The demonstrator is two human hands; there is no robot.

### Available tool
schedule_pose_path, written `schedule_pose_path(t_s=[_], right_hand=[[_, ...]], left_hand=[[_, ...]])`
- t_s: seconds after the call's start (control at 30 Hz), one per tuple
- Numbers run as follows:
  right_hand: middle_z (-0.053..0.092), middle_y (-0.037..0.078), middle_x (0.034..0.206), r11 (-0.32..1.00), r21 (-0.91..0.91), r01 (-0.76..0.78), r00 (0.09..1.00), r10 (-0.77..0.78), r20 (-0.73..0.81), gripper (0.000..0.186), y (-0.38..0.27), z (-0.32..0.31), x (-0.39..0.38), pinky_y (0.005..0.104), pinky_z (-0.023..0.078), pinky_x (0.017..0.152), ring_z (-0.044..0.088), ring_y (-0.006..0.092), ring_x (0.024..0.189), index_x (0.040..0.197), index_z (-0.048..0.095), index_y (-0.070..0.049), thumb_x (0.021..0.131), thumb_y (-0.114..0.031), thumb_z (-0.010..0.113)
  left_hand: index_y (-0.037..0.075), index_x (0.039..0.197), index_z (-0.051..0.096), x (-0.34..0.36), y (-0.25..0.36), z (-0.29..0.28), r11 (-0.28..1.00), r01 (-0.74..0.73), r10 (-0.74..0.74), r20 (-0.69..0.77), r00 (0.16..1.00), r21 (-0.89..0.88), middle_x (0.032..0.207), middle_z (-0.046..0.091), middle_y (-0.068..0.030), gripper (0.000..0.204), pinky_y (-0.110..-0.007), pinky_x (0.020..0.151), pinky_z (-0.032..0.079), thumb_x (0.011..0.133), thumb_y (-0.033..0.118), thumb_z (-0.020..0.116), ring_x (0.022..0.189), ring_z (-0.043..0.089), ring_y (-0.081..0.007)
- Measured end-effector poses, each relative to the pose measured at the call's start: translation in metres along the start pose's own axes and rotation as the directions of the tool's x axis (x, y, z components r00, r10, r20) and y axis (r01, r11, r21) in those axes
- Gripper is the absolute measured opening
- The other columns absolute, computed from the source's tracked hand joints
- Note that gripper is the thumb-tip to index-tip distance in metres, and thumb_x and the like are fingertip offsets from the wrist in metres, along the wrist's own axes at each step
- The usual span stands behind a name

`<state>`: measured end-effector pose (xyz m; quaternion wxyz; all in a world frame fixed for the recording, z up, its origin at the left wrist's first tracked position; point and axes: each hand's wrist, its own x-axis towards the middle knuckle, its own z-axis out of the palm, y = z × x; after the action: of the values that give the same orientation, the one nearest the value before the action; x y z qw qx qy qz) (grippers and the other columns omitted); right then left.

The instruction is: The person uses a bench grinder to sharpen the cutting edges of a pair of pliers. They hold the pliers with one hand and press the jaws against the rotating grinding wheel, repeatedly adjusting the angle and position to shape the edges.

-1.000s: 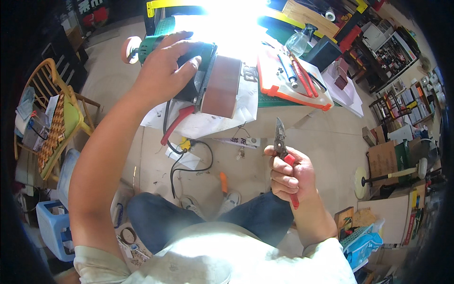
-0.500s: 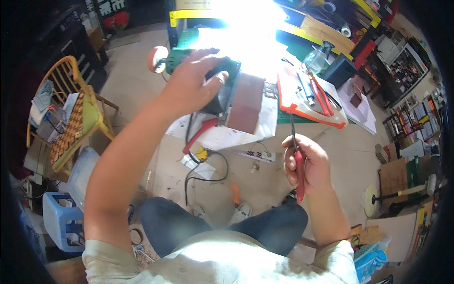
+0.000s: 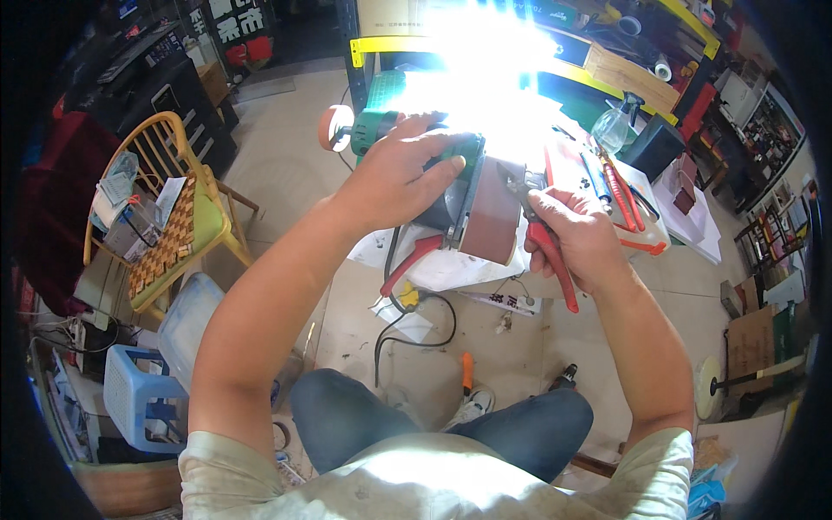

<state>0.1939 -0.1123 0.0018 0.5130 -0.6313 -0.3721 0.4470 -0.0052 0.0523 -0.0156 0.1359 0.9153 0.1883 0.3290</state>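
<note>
A green belt sander lies on the table, its brown sanding belt facing up on the right side. My left hand holds the body from above, thumb stretched toward the belt. In my right hand is a pair of red-handled pliers. The pliers' jaws reach over the belt's right part; whether they touch it I cannot tell. A red handle juts from the sander's near end, beside a black cord. An orange-brown round disc sits at its left end.
Right of the sander, a red-edged tray holds several red-handled tools. A spray bottle stands behind it. Strong glare covers the table's back. A wooden chair and blue stool are at left.
My right hand has brought the pliers up and forward from beside the table's front edge to the sanding belt. My left hand stays on the sander. The whole view has shifted slightly.
</note>
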Motion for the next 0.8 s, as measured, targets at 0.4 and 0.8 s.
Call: schedule_pose_path(t_s=[0.4, 0.8], right_hand=[[0.065, 0.006, 0.066, 0.993, -0.113, -0.021, 1.000, 0.020, -0.008, 0.023, -0.004, 0.000, -0.003, 0.0235, 0.045, 0.037, 0.060, 0.0129, 0.044, 0.104, 0.060, -0.004, 0.099, -0.027, 0.061], [0.064, 0.006, 0.065, 0.991, -0.131, -0.028, 1.000, 0.026, -0.016, 0.026, -0.003, -0.004, -0.006, 0.0243, 0.044, 0.038, 0.059, 0.0130, 0.044, 0.108, 0.060, -0.002, 0.098, -0.026, 0.062]], left_hand=[[0.019, 0.135, 0.063, 0.006, 0.009, -0.009, 0.993, -0.118, 0.113, 0.223, 0.968, 0.009, 0.157, 0.027, -0.0246, 0.042, -0.058, 0.118, 0.018, 0.100, 0.040, 0.051, 0.145, 0.027, -0.0432], [0.021, 0.135, 0.062, 0.006, 0.009, -0.007, 0.988, -0.134, 0.117, 0.199, 0.973, 0.071, 0.158, 0.025, -0.0246, 0.043, -0.063, 0.118, 0.010, 0.100, 0.043, 0.050, 0.149, 0.018, -0.0436]])
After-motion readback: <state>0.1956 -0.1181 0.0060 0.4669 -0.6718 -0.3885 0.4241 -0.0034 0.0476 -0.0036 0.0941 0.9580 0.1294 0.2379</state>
